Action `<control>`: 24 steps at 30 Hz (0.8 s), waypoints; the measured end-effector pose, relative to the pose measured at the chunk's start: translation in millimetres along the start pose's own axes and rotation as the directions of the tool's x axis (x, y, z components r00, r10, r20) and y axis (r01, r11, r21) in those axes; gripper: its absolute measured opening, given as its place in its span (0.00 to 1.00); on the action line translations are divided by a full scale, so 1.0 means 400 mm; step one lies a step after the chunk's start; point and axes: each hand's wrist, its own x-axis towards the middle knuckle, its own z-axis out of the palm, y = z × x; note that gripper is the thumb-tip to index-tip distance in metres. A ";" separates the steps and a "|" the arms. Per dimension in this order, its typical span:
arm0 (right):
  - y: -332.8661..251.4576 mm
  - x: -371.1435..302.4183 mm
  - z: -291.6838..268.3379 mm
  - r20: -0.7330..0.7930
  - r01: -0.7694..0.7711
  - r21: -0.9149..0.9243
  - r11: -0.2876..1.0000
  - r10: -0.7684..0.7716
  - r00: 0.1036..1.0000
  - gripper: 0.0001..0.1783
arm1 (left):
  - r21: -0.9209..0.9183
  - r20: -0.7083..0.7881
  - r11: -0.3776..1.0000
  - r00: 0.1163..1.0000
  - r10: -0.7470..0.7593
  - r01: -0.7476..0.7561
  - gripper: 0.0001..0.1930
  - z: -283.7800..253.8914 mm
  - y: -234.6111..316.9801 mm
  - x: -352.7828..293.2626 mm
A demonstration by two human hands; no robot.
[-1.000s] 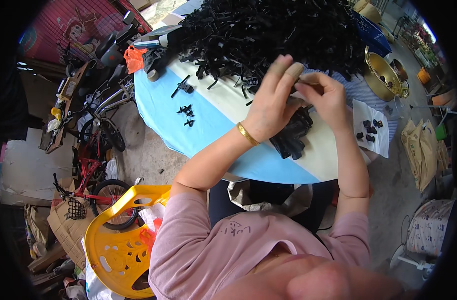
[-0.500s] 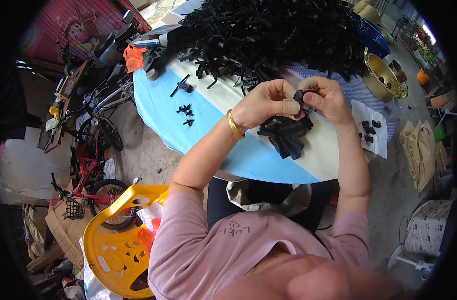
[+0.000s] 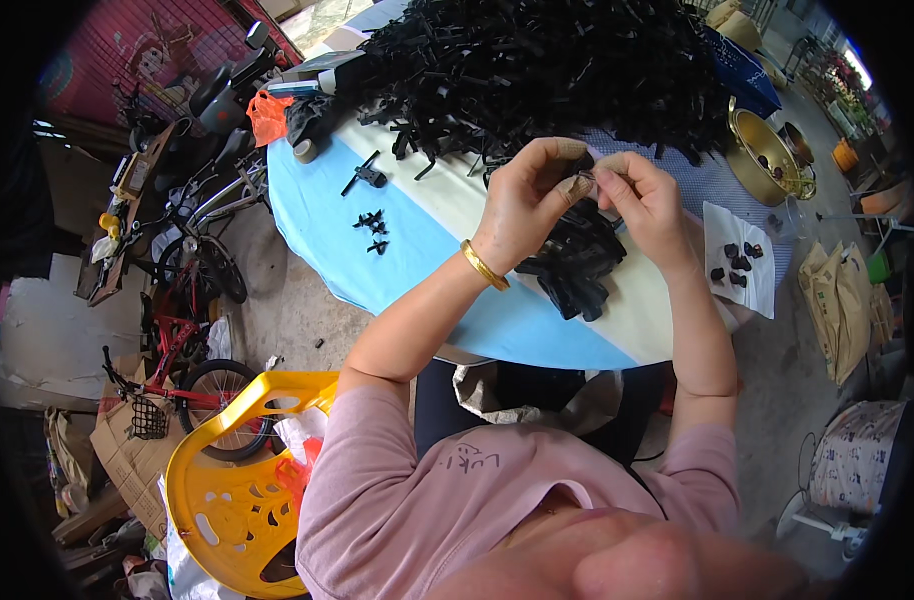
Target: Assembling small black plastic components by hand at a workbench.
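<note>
Over the round table [image 3: 377, 290] my two hands meet, fingertips close together. My left hand [image 3: 532, 200], with tan wrap on its fingers, is closed on a small black plastic part [image 3: 583, 166] that is mostly hidden by the fingers. My right hand [image 3: 645, 205] pinches thumb against fingers beside it; what lies in that pinch is too small to make out. Below the hands sits a small heap of black plastic pieces [image 3: 577, 270]. Further left lie a larger black part [image 3: 367, 176] and a few tiny black pieces [image 3: 373, 221].
A huge pile of black plastic strips [image 3: 547, 80] covers the table's far side. To the right lie a white sheet [image 3: 722, 225] with several small dark pieces and a gold pot [image 3: 747, 130]. A tape roll [image 3: 305, 151], orange bag [image 3: 268, 118] and yellow chair [image 3: 202, 470] are at left.
My hands have moved slightly away from me, and the left has turned. The black part, seen between both hands before, now shows only at the left fingertips. An additional dark piece lies on the white sheet.
</note>
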 end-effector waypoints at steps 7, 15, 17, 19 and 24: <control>-0.017 -0.002 0.011 -0.012 -0.010 -0.085 0.996 0.009 1.000 0.06 | 0.143 -0.040 0.979 0.988 0.152 -0.144 0.11 0.003 -0.014 -0.012; 0.014 0.022 -0.042 0.199 -0.205 -0.005 0.979 0.202 0.959 0.06 | 0.540 0.065 0.811 0.972 0.227 -0.226 0.12 -0.001 0.010 -0.008; 0.019 0.027 -0.067 0.160 -0.212 0.080 0.974 0.198 0.967 0.06 | 0.359 0.164 0.933 0.983 -0.080 0.016 0.15 -0.020 0.031 -0.008; 0.025 0.030 -0.073 0.079 -0.249 0.193 0.949 0.238 0.968 0.06 | 0.354 0.304 0.935 0.944 -0.127 0.012 0.17 -0.061 0.043 0.004; 0.043 0.030 -0.044 0.083 -0.223 0.038 0.974 0.219 0.972 0.08 | 0.788 0.024 0.611 0.987 -0.161 0.080 0.15 -0.151 0.010 0.055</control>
